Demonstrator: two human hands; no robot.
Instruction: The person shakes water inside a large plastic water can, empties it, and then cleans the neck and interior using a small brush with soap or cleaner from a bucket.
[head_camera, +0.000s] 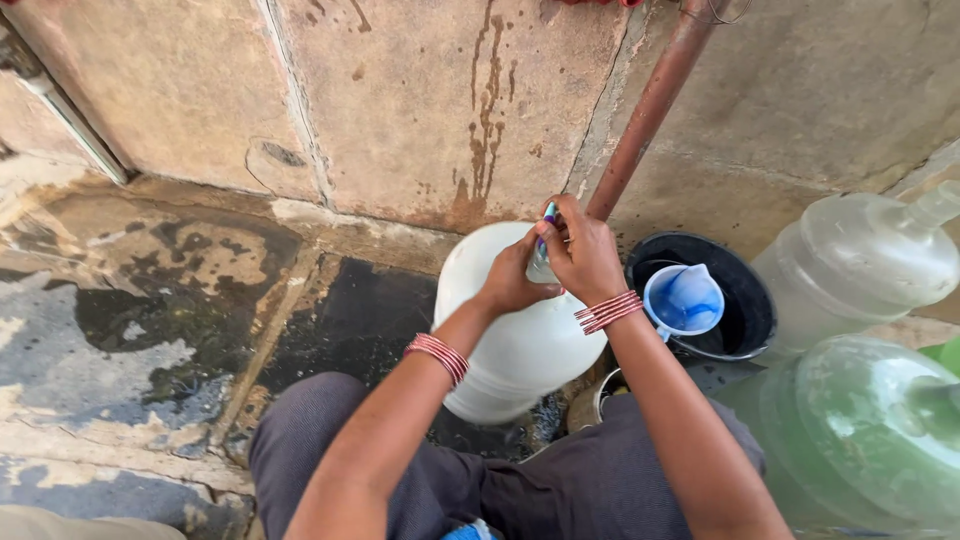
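Head view, looking down at a wet stone floor (150, 330) beside a stained wall (420, 100). Landmark: white water jug (510, 350), standing upright on the floor at the wall's foot. Right of the jug, two large translucent jugs, one clear (860, 260), one greenish (860, 430). Between these and the white jug, a black bucket (750, 300) holding a blue mug (685, 300). A rusty pipe (650, 110) rises behind the jug. At the jug's mouth, right hand (585, 255) closed over the top, gripping a small blue-tipped cap (548, 215); left hand (515, 280) wraps the neck.
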